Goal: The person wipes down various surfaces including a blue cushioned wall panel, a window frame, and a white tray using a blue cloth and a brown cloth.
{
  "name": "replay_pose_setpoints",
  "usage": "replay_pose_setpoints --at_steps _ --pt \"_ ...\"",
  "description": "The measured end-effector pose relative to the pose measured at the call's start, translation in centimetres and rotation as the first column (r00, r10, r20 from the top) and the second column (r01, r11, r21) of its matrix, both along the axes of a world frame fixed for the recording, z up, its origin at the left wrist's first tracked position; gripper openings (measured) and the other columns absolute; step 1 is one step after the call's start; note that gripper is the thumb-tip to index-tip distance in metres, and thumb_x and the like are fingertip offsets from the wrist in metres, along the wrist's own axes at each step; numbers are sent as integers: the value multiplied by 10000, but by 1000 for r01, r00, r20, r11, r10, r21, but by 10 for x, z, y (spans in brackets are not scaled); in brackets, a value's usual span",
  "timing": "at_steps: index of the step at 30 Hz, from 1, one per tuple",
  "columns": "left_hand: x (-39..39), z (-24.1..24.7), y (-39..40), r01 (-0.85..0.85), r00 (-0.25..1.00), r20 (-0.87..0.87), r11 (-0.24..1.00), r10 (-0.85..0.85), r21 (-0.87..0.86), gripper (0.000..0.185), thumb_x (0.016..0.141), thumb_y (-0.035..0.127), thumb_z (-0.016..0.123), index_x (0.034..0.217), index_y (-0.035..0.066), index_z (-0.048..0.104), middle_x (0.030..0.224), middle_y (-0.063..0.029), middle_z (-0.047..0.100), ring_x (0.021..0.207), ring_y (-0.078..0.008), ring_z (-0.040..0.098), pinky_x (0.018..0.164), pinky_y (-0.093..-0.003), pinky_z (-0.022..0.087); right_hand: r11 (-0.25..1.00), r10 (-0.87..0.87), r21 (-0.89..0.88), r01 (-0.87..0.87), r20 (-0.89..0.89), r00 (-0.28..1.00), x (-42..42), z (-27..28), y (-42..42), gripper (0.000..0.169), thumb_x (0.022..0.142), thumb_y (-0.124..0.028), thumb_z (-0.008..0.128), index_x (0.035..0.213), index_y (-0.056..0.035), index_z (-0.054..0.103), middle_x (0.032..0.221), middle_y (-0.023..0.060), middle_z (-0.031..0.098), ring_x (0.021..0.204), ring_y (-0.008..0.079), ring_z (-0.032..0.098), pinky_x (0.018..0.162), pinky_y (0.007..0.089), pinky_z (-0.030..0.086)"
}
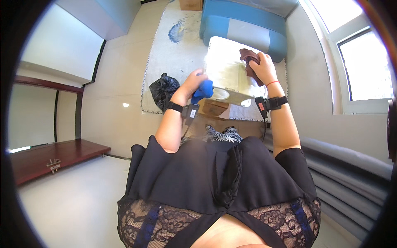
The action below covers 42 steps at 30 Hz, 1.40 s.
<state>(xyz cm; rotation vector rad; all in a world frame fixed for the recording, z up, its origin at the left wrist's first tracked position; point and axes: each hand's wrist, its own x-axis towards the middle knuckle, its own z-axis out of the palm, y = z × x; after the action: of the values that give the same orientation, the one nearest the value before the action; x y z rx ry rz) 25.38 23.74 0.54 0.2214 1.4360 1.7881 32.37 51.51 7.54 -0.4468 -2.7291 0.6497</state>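
Note:
A glossy white plastic piece of furniture, with rounded corners and oval openings along its near side, is in front of me. My right hand grips a crumpled brown cloth and rests with it at the right part of the white top. At the left edge, my left hand curls around a blue object, its fingertips close to the white plastic. Whether the blue object is cloth or a bottle, I cannot tell. Both wrists wear black straps with small cabled devices.
A black plastic bag lies on a pale patterned rug to the left. An open cardboard box sits below the white piece. Behind stands a blue and grey sofa; another carton is beside it. A window is at right.

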Motion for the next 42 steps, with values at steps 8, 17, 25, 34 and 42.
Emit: replay_pose_setpoints --at_steps 8,17,25,34,42 --pt "9 -5 -54 113 993 31 992 -111 -58 497 800 151 660 1258 19 518 1020 -75 632 827 -132 617 733 -263 517 982 142 122 -142 16 990 -55 -16 -41 436 794 -234 601 1191 -64 544 1089 212 609 1031 352 576 907 407 450" --pt "22 -7 -78 58 990 122 989 -75 133 524 825 101 571 1326 0 453 1051 -54 633 831 -87 616 735 -227 511 771 626 32 -637 145 766 -71 -47 -96 509 730 -142 658 1229 -129 562 1217 138 571 1180 316 499 1007 396 396" --pt "13 -26 -69 -26 989 149 994 11 103 431 838 152 591 1237 4 518 988 -77 644 786 -117 623 696 -239 517 709 705 -184 -681 183 685 -1 -13 -120 362 637 24 580 961 -108 673 1014 103 642 1043 296 565 913 383 448" --pt "17 -14 -43 -46 996 73 998 50 -48 480 819 213 666 1219 3 505 982 -77 610 817 -133 609 708 -266 514 958 101 285 -47 -179 979 10 -24 -4 470 688 -36 609 1155 -89 594 1134 176 598 1070 345 554 929 412 446" --pt "24 -20 -31 -76 997 10 996 76 34 346 833 160 590 1138 0 564 897 -44 625 760 -114 590 680 -251 492 972 79 203 -115 179 981 64 -24 -35 375 701 -185 674 1067 -187 595 1028 115 605 1004 351 549 864 428 449"
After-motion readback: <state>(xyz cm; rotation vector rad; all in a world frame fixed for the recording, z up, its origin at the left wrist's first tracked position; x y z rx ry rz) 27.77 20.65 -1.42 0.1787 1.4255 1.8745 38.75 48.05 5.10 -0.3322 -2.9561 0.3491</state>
